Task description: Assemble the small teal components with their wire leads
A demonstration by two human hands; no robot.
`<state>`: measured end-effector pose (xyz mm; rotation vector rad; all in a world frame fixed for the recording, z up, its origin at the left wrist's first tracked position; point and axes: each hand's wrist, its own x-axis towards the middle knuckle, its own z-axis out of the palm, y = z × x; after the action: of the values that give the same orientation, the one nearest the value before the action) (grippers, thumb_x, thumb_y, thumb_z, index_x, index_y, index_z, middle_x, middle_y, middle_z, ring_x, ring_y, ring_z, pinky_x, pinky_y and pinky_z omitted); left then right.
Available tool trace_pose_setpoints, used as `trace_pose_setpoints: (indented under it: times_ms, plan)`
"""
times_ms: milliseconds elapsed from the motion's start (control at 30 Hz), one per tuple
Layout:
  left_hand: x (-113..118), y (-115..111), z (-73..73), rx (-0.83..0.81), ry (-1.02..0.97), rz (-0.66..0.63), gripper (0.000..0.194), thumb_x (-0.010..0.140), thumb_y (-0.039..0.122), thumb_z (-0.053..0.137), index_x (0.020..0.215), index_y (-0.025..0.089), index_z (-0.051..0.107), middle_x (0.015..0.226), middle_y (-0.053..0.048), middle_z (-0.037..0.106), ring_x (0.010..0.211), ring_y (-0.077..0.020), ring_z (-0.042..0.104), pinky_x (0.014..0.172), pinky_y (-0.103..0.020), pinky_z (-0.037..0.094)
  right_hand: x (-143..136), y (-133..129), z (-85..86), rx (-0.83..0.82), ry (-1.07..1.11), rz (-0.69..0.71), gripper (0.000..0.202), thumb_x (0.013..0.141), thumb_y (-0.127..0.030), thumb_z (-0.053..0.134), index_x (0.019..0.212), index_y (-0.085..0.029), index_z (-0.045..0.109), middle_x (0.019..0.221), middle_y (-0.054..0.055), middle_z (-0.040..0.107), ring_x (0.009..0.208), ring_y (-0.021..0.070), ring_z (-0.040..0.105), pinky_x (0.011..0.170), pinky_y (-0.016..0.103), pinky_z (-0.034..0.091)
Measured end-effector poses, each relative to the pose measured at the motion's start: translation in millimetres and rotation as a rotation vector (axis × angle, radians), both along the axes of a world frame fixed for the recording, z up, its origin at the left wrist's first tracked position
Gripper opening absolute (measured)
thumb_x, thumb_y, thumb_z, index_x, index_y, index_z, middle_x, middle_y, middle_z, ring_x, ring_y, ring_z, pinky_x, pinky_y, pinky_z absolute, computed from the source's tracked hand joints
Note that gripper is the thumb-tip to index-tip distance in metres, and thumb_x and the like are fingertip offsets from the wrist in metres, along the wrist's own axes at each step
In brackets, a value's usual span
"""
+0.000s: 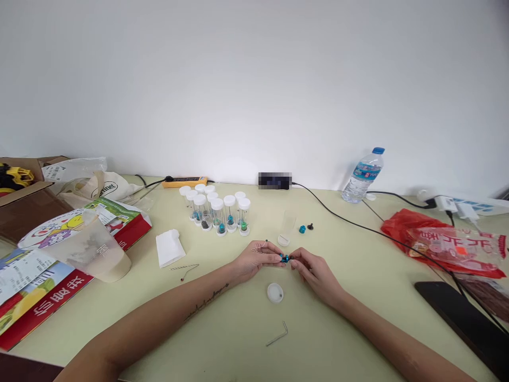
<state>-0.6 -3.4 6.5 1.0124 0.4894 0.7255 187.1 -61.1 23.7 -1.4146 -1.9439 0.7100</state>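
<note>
My left hand [258, 259] is closed on a small blue metal part [285, 258], with a thin wire piece sticking up by its fingers. From the right, my right hand [312, 268] pinches the dark end of the same part. Below the hands lies a white cap [275, 293] with a tiny dark piece in it. A hex key [277, 337] rests nearer the front edge. Beyond the hands are a clear tube [288, 223], a blue knob-like piece [303, 229] and a black piece [310, 226].
Several capped clear tubes [218, 217] stand at the back left. A white packet [169, 248], thin metal rods [184, 267] and a plastic cup [104, 254] are left. A water bottle [362, 178], black cable [338, 213], red bag [441, 241] and black phone-like object [457, 318] are right.
</note>
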Motion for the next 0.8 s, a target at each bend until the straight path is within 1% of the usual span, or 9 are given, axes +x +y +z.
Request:
trace_pose_setpoints:
  times_ms: [167, 300, 400, 467, 567, 700, 800]
  plan:
    - [-0.3, 0.1, 1.3, -0.009, -0.004, -0.001, 0.03, 0.059, 0.022, 0.073, 0.083, 0.009, 0.063, 0.084, -0.009, 0.066, 0.078, -0.0199, 0.064, 0.087, -0.038, 0.043, 1.3, 0.1, -1.5, -0.007, 0.005, 0.007, 0.027, 0.089, -0.043, 0.034, 0.084, -0.021, 0.05, 0.065, -0.002, 0.053, 0.053, 0.0115, 0.045, 0.051, 0.023, 0.035]
    - [-0.3, 1.0, -0.2, -0.021, -0.019, 0.011, 0.029, 0.06, 0.021, 0.073, 0.083, 0.008, 0.062, 0.084, -0.009, 0.065, 0.077, -0.0195, 0.064, 0.087, -0.039, 0.043, 4.5, 0.9, -4.7, -0.024, 0.048, -0.01, 0.029, 0.09, -0.043, 0.03, 0.099, -0.022, 0.047, 0.075, 0.0, 0.057, 0.053, 0.0117, 0.047, 0.053, 0.024, 0.037]
    - [-0.5, 1.2, -0.7, -0.023, -0.024, 0.012, 0.028, 0.06, 0.02, 0.072, 0.084, 0.008, 0.062, 0.084, -0.009, 0.065, 0.077, -0.0193, 0.064, 0.088, -0.039, 0.043, 6.0, 1.7, -5.6, -0.018, 0.075, -0.023, 0.03, 0.091, -0.042, 0.026, 0.106, -0.023, 0.044, 0.077, 0.0, 0.057, 0.054, 0.0115, 0.048, 0.055, 0.025, 0.039]
    - [-0.7, 1.3, -0.8, -0.023, -0.026, 0.003, 0.029, 0.061, 0.02, 0.072, 0.085, 0.008, 0.062, 0.084, -0.009, 0.065, 0.077, -0.0191, 0.064, 0.088, -0.039, 0.043, 6.0, 2.0, -5.4, -0.02, 0.071, -0.008, 0.03, 0.091, -0.042, 0.025, 0.105, -0.022, 0.045, 0.077, 0.0, 0.057, 0.053, 0.0115, 0.047, 0.056, 0.025, 0.039]
    - [-0.3, 1.6, -1.5, -0.023, -0.034, 0.0, 0.029, 0.061, 0.02, 0.072, 0.085, 0.008, 0.062, 0.084, -0.009, 0.065, 0.077, -0.0189, 0.064, 0.088, -0.039, 0.043, 4.9, 1.7, -4.5, -0.024, 0.044, 0.017, 0.029, 0.09, -0.042, 0.03, 0.102, -0.022, 0.047, 0.074, 0.0, 0.056, 0.055, 0.0125, 0.048, 0.056, 0.025, 0.039]
    - [0.8, 2.3, -3.3, -0.032, -0.046, 0.023, 0.029, 0.059, 0.02, 0.073, 0.083, 0.008, 0.062, 0.085, -0.009, 0.065, 0.078, -0.019, 0.064, 0.088, -0.039, 0.043, 3.1, 0.7, -3.9, -0.013, 0.029, 0.001, 0.027, 0.088, -0.042, 0.036, 0.103, -0.023, 0.046, 0.068, -0.002, 0.052, 0.056, 0.0128, 0.046, 0.054, 0.024, 0.037]
    - [0.9, 2.3, -3.5, -0.03, -0.045, 0.028, 0.029, 0.059, 0.021, 0.073, 0.083, 0.008, 0.062, 0.086, -0.009, 0.065, 0.078, -0.019, 0.064, 0.088, -0.038, 0.043, 2.1, -0.1, -3.1, -0.007, 0.013, -0.011, 0.024, 0.088, -0.041, 0.038, 0.101, -0.023, 0.047, 0.064, -0.003, 0.049, 0.055, 0.0124, 0.044, 0.052, 0.024, 0.035]
